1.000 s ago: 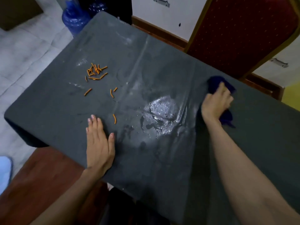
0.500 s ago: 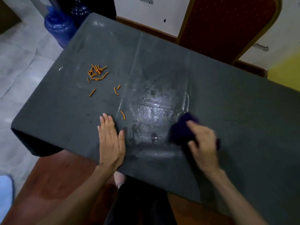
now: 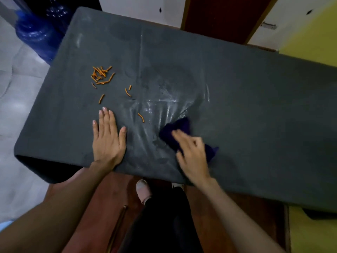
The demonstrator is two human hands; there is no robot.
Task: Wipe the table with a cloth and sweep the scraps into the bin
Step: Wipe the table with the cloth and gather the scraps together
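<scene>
A dark grey table (image 3: 237, 84) fills the view. My right hand (image 3: 193, 154) presses a dark blue cloth (image 3: 175, 130) onto it near the front edge, at the lower rim of a wet, shiny smear (image 3: 164, 106). My left hand (image 3: 107, 137) lies flat and open on the table, left of the cloth. Several orange scraps (image 3: 101, 74) sit in a loose pile beyond my left hand, and a few strays, one orange scrap (image 3: 141, 117) among them, lie between my hands. No bin is in view.
A red chair back (image 3: 222, 17) stands behind the table's far edge. Blue water bottles (image 3: 36, 35) stand on the floor at the far left corner. My foot (image 3: 143, 190) and dark trouser leg show below the front edge, on a reddish-brown floor.
My right hand has dragged the cloth from the far right side of the table back towards the front edge and through the wet patch, which is now smeared. My left hand stays flat.
</scene>
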